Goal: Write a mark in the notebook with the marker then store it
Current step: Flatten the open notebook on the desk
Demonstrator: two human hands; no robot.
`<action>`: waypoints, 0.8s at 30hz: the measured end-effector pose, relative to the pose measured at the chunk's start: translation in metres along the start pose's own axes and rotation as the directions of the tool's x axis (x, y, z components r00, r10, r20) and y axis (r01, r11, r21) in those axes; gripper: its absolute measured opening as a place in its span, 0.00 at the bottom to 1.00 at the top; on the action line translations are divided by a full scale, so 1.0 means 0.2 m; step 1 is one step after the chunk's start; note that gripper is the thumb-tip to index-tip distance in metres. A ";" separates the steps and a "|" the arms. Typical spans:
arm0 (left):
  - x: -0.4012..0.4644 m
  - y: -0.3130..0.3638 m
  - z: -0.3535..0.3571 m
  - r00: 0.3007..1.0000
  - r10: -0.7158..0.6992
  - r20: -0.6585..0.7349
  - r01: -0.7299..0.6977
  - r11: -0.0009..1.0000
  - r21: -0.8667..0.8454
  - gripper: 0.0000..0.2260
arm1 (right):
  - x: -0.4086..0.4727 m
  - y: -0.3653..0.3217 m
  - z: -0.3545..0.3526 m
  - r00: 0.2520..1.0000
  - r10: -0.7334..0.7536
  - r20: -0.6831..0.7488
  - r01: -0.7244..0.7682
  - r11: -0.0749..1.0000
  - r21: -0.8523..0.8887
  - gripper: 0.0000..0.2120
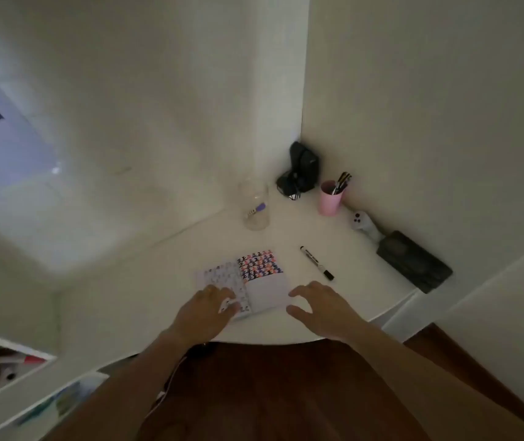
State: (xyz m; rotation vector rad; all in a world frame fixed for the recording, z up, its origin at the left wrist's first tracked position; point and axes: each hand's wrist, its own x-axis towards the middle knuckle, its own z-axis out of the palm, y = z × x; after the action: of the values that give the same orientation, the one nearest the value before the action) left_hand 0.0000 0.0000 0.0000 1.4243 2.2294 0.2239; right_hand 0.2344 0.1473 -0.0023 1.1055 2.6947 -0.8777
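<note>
A small notebook (256, 275) lies open on the white corner desk (286, 326), with a patterned cover part at its far side and a blank white page at the near right. My left hand (205, 308) rests flat on the notebook's left page. My right hand (324, 305) hovers with fingers spread at the notebook's right edge and holds nothing. A black-and-white marker (317, 262) with its cap on lies on the desk, just beyond and right of my right hand. A pink cup (330, 198) with several pens stands near the corner.
A clear glass (254, 208) with a purple-tipped item inside stands behind the notebook. A black device (300, 170) fills the corner. A white controller (362, 222) and a dark flat case (413, 261) lie along the right wall. Shelves (9, 370) sit at lower left.
</note>
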 end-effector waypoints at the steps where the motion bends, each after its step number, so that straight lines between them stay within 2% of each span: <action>1: 0.07 -0.03 0.08 0.999 0.008 -0.047 -0.007 1.000 0.020 0.21 | 0.07 0.05 0.06 1.000 0.000 0.006 0.000 1.000 0.011 0.24; 4: 0.34 -0.15 0.35 0.977 0.046 -0.209 -0.031 0.997 0.071 0.23 | 0.32 0.23 0.32 0.999 -0.041 -0.023 0.041 0.999 -0.019 0.24; 7: 0.53 -0.23 0.62 0.926 0.105 -0.361 -0.070 0.991 0.110 0.21 | 0.51 0.39 0.59 0.979 -0.130 -0.157 0.119 0.990 -0.077 0.23; 10: 0.71 -0.30 0.80 0.897 0.079 -0.436 -0.037 0.994 0.104 0.21 | 0.68 0.53 0.81 0.919 -0.208 -0.335 0.165 0.975 -0.151 0.17; 12: 0.74 -0.35 0.92 0.849 0.135 -0.511 -0.052 0.984 0.173 0.19 | 0.71 0.58 0.92 0.842 -0.268 -0.468 0.196 0.961 -0.197 0.14; 16: 0.68 -0.38 0.96 0.812 0.183 -0.554 -0.078 0.975 0.208 0.19 | 0.68 0.56 0.92 0.807 -0.293 -0.513 0.228 0.955 -0.188 0.11; 20: 0.67 -0.35 0.99 0.759 0.170 -0.629 0.000 0.965 0.261 0.19 | 0.69 0.57 0.95 0.720 -0.310 -0.621 0.184 0.948 -0.261 0.09; 24: 0.69 -0.37 1.01 0.703 0.018 -0.711 0.170 0.966 0.192 0.27 | 0.69 0.57 0.97 0.645 -0.283 -0.710 0.076 0.948 -0.309 0.11</action>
State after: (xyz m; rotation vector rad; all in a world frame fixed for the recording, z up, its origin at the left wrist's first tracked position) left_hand -0.0093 0.0657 -0.2466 1.5362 3.0326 0.5729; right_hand 0.1870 0.1908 -0.2573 1.3739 3.4910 -0.0137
